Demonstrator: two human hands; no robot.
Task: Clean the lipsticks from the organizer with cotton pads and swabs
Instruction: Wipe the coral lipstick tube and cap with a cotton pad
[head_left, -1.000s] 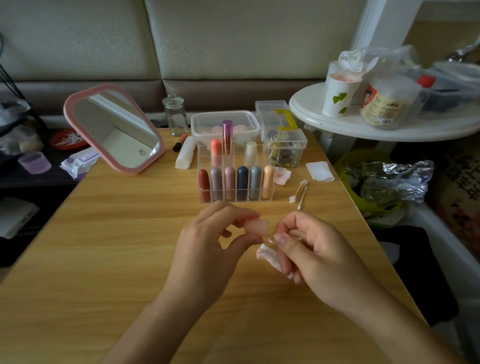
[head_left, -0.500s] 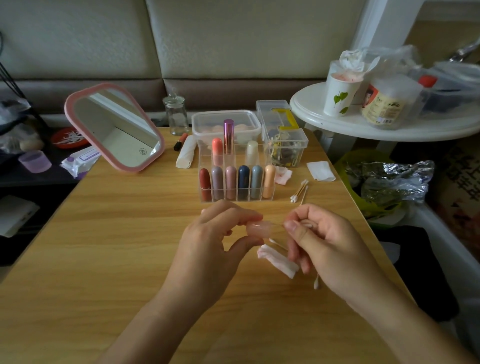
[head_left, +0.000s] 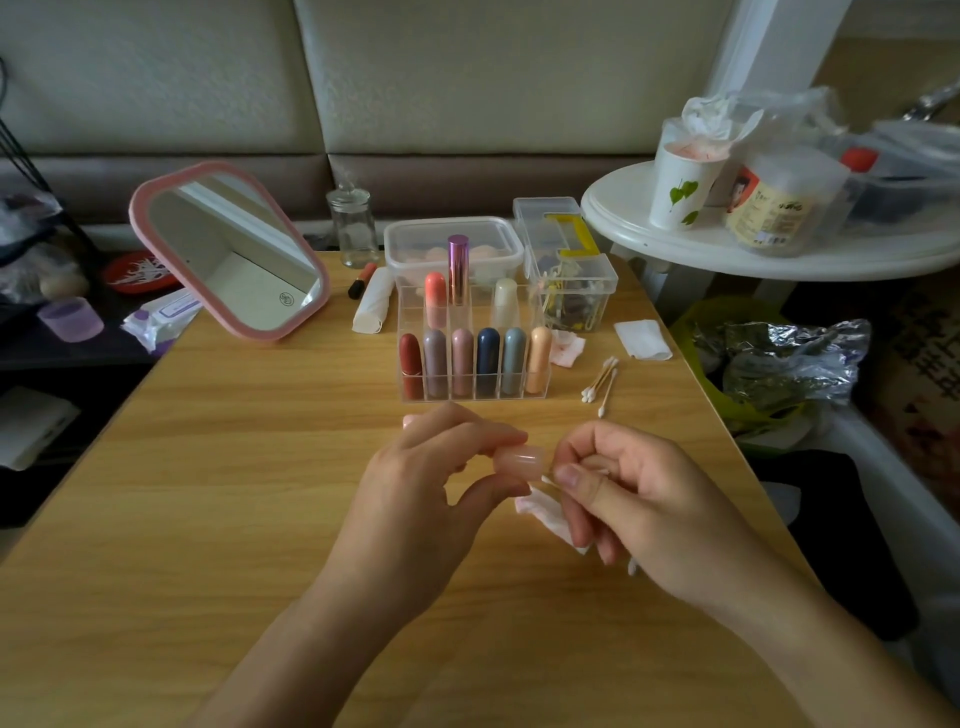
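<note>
My left hand (head_left: 421, 499) pinches a pale pink lipstick (head_left: 519, 460) between thumb and fingers, just above the wooden table (head_left: 208, 493). My right hand (head_left: 639, 504) holds a cotton swab (head_left: 548, 480) with its white tip at the lipstick's open end; the swab's other tip shows below the hand. A stained cotton pad (head_left: 545, 514) lies on the table under both hands. Behind them stands the clear organizer (head_left: 470, 353) with several coloured lipsticks upright in its slots.
Loose cotton swabs (head_left: 600, 382), a used pad (head_left: 566, 348) and a clean cotton pad (head_left: 641, 340) lie right of the organizer. A pink-framed mirror (head_left: 231, 249), glass jar (head_left: 354, 228), clear boxes (head_left: 452, 249) and a white side table (head_left: 779, 249) stand behind. A foil bag (head_left: 789, 358) sits past the table's right edge.
My right hand shifted slightly, bringing the swab tip back against the lipstick's end. The lipstick turned a little in my left hand.
</note>
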